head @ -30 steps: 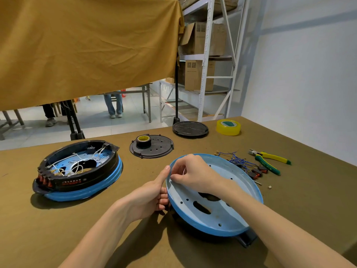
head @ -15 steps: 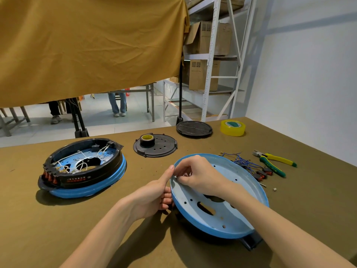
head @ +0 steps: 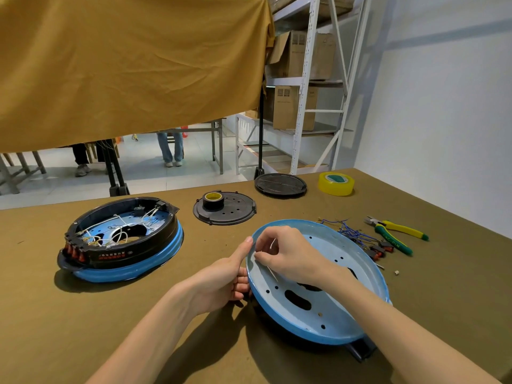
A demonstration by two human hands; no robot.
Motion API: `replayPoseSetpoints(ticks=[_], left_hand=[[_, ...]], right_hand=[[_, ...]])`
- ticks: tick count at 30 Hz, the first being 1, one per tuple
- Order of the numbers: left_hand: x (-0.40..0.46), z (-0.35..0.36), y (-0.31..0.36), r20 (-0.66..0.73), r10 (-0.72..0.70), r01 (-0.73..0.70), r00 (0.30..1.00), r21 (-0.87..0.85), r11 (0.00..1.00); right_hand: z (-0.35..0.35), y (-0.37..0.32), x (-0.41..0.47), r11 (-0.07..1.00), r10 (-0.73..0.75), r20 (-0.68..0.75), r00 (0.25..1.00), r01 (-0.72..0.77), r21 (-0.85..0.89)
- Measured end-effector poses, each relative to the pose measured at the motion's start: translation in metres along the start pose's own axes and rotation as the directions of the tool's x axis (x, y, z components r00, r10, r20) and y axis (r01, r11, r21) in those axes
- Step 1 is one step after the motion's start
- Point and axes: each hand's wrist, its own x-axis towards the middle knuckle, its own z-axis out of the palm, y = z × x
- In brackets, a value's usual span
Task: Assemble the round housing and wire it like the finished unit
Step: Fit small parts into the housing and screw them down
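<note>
step: early wiring, judging by bare blue pan (head: pixel 332 309) lower centre of worktop (head: pixel 83 342) | left hand (head: pixel 221 284) grips pan rim | right hand (head: pixel 288 253) pinches thin white wire (head: pixel 273 273) | next: thread wire per finished unit (head: pixel 122 236) centre left

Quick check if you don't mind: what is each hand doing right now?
Left hand: grips the near-left rim of the blue housing plate, thumb on top.
Right hand: pinches a thin white wire over the plate.
</note>
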Motion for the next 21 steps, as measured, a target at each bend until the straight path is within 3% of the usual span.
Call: replayPoseSetpoints(ticks=[5, 11, 21], left_hand=[[0.0011, -0.0002, -0.0011, 0.0, 0.008, -0.008, 1.0, 0.002, 1.0], [0.0016, 0.0004, -0.0019, -0.012, 0.018, -0.018, 1.0, -0.003, 1.0], [0.0006, 0.0006, -0.0028, 0.012, 0.04, -0.039, 0.999, -0.031, 0.999]], right_hand=[[-0.0008, 0.0008, -0.0007, 1.0, -0.019, 0.036, 0.999, 0.019, 0.012], [0.0058, 0.0037, 0.0, 1.0, 0.001, -0.054, 0.999, -0.002, -0.025], [0.0024, 0.0052, -0.0017, 0.999, -0.002, -0.035, 0.999, 0.004, 0.051]])
